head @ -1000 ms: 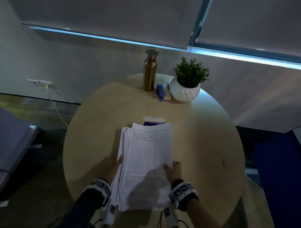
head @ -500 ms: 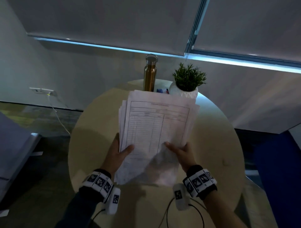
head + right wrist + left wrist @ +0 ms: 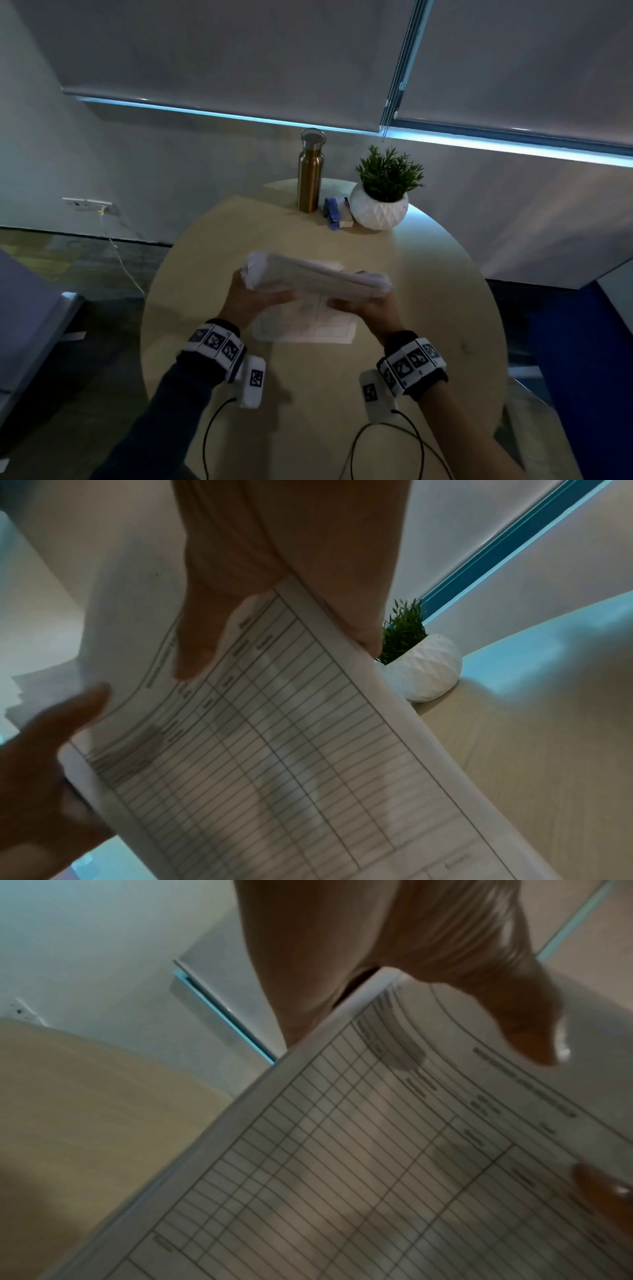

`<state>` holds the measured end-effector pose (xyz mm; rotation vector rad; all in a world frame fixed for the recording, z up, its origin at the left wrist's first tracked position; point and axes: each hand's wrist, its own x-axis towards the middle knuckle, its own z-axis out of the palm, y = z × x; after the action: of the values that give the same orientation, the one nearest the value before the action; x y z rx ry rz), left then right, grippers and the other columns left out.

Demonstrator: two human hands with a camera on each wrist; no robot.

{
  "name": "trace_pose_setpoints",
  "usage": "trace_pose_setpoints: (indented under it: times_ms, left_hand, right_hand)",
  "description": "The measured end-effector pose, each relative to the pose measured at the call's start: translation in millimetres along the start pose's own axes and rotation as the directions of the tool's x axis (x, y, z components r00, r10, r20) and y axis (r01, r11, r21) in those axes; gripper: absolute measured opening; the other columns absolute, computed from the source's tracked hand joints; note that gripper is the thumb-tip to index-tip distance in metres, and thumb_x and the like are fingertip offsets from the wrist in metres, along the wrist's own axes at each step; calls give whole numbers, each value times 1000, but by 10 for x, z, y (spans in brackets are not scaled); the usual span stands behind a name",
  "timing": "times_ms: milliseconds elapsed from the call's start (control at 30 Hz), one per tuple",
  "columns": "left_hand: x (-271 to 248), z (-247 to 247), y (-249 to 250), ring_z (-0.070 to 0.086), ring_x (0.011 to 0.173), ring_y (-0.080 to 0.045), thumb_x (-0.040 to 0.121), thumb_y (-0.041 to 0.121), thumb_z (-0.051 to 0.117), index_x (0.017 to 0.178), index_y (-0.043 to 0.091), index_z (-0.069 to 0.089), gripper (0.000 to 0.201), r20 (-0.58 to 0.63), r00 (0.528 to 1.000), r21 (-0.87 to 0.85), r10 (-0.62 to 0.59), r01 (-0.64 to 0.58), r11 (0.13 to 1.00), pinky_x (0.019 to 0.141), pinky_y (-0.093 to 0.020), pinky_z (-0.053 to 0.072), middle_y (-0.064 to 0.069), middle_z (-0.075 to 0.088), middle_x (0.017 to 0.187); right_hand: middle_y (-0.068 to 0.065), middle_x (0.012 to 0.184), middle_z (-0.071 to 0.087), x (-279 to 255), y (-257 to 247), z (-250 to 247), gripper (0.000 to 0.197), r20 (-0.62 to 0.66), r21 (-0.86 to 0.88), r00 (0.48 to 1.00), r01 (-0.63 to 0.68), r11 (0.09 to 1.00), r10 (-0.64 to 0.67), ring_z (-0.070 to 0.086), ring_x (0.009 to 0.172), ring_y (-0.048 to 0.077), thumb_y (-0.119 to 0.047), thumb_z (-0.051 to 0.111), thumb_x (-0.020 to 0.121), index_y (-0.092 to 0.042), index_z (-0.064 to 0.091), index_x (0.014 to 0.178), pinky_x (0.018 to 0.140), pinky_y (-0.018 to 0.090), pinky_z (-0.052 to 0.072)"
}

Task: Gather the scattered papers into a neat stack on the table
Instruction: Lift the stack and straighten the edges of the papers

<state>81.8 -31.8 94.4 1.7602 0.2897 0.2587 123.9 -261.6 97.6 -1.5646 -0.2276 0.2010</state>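
A thick stack of printed form papers (image 3: 317, 279) is held between both hands over the middle of the round wooden table (image 3: 431, 308). It stands on a long edge, tilted, with the gridded front sheet facing me. My left hand (image 3: 255, 301) grips its left end and my right hand (image 3: 368, 308) grips its right end, thumbs on the front sheet. In the left wrist view the left thumb (image 3: 524, 1026) presses the papers (image 3: 377, 1150). The right wrist view has the right thumb (image 3: 198, 647) on the papers (image 3: 274, 750). Whether the lower edge touches the table is unclear.
At the table's far edge stand a gold metal bottle (image 3: 310, 171), a blue stapler (image 3: 332, 214) on a small white box, and a green plant in a white pot (image 3: 378, 207). A wall with lowered blinds is behind; a blue seat (image 3: 589, 342) is at right.
The stack lay flat on the table, then both hands lifted it upright. It has now been turned sideways and brought down onto a long edge.
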Motion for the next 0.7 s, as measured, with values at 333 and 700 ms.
trace_pose_setpoints:
  times_ms: [333, 700]
  left_hand:
    - [34, 26, -6, 62, 69, 8, 63, 11, 83, 88, 13, 59, 35, -67, 996, 91, 63, -57, 994, 59, 3, 39, 2, 63, 82]
    - [-198, -186, -687, 64, 67, -18, 68, 8, 81, 81, 3, 69, 18, 9, 972, 14, -236, 236, 972, 54, -14, 50, 0, 71, 71]
  right_hand:
    - [-9, 73, 72, 87, 3, 26, 30, -20, -11, 997, 81, 997, -81, 66, 71, -1, 4, 80, 65, -20, 70, 80, 65, 19, 53]
    - [3, 90, 72, 190, 192, -149, 46, -307, 344, 940, -34, 938, 146, 69, 84, 17, -23, 86, 56, -9, 68, 95, 67, 29, 58]
